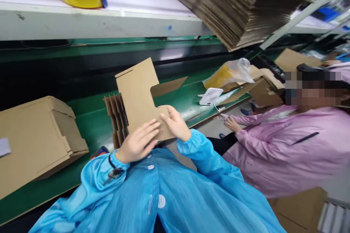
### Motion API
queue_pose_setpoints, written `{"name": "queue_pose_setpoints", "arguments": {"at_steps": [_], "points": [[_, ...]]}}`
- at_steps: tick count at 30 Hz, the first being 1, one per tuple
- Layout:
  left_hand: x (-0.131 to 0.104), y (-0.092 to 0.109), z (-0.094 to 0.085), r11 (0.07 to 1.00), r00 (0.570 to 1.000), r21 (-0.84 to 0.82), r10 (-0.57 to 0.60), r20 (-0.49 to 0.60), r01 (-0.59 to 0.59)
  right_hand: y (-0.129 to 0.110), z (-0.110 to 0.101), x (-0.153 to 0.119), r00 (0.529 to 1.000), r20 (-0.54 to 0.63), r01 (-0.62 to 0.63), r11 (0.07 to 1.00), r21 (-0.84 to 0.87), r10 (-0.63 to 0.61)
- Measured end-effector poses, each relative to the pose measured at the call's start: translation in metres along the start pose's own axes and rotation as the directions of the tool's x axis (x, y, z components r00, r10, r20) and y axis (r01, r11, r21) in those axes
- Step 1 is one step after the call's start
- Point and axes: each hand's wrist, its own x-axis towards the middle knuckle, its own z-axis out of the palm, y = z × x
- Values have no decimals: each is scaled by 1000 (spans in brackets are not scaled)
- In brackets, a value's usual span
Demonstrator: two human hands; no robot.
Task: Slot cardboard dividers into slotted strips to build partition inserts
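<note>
Gripping one cardboard sheet (139,98), the left hand (138,142) and right hand (175,123) curl fingers closed on it; one box (35,142) at nine o'clock.

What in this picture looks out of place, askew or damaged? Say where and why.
The stack of flat cardboard sheets on the white shelf juts past the shelf edge, its layers fanned unevenly. A clear plastic bag lies crumpled on the green belt.

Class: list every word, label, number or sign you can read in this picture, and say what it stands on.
None can be read.
The cardboard piece in the left hand and right hand is plain.
The white slip on the folded box is too blurred.
</note>
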Motion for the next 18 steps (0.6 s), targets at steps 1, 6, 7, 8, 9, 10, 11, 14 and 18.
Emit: {"name": "queue_pose_setpoints", "arguments": {"at_steps": [1,6,7,8,9,10,11,14,18], "points": [[-3,-10,-4,999,998,11,-38,-40,38,-2,-13,-1,1000,-28,3,998,-61,-4],[-37,-72,-8,752,786,233,-573,-232,617,-21,-71,9,989,-139,-23,882,-472,-48],[-46,-83,-6,674,717,244,-656,-235,697,-26,-76,15,991,-126,-37,832,-554,-40],[-55,-92,-3,611,658,246,-719,-225,752,-31,-77,21,994,-103,-45,777,-627,-26],[-62,-98,1,569,615,245,-760,-208,785,-36,-74,26,997,-74,-47,722,-690,-6],[-67,-101,5,544,588,242,-786,-188,804,-42,-69,30,999,-44,-40,670,-741,11],[-71,-103,9,534,576,238,-799,-174,812,-47,-62,33,1000,-13,-27,625,-780,26],[-76,-99,18,549,588,230,-791,-169,804,-60,-41,36,996,62,18,525,-851,67],[-75,-95,21,563,602,225,-779,-178,795,-66,-26,33,989,130,89,426,-901,70]]}}
